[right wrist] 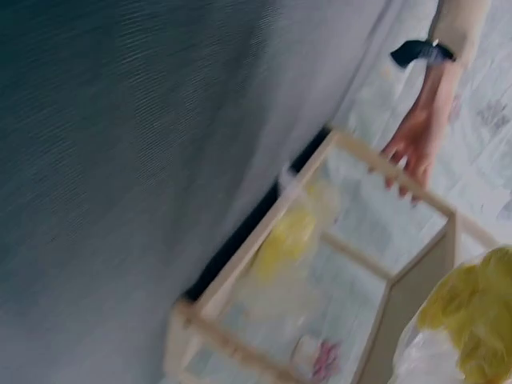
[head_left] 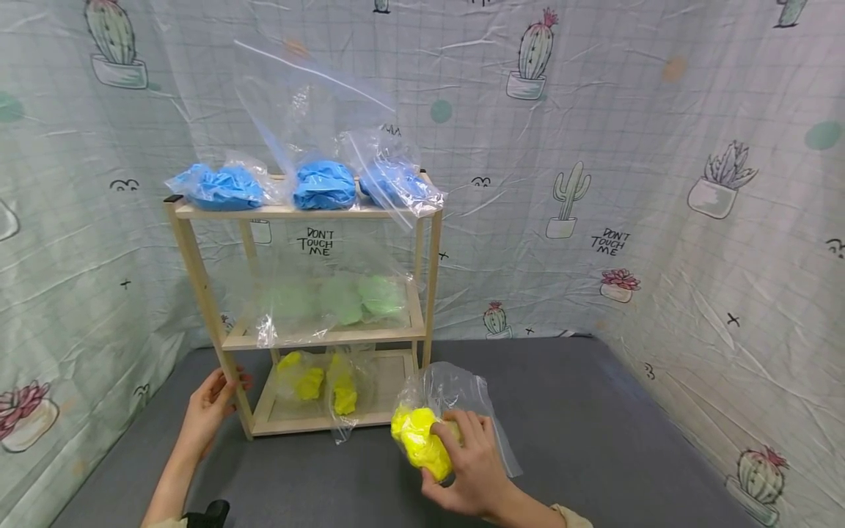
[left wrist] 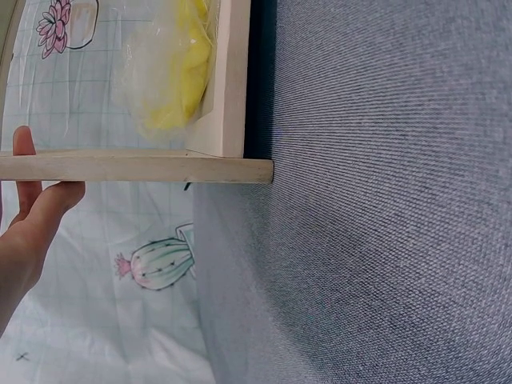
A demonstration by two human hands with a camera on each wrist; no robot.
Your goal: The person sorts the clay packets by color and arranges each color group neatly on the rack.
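Observation:
My right hand [head_left: 472, 462] pinches a clear zip bag of bright yellow lumpy stuff [head_left: 422, 440] in front of the shelf's lower right corner. The bag's loose, see-through part spreads behind my fingers. At the left, my left hand [head_left: 210, 407] holds the front post [head_left: 207, 293] of the wooden shelf low down. In the left wrist view, thumb and fingers sit on opposite sides of that post [left wrist: 136, 167]. Two more yellow bags [head_left: 300, 378] lie on the bottom shelf, at its left and middle. The right wrist view is blurred, with the held yellow bag [right wrist: 472, 320] at its edge.
Three bags of blue stuff [head_left: 325, 185] sit on the top shelf [head_left: 284, 214]. Bags with pale green contents [head_left: 343, 297] fill the middle shelf. The unit stands on a dark grey cloth surface [head_left: 561, 411], before a cactus-print curtain [head_left: 488, 242].

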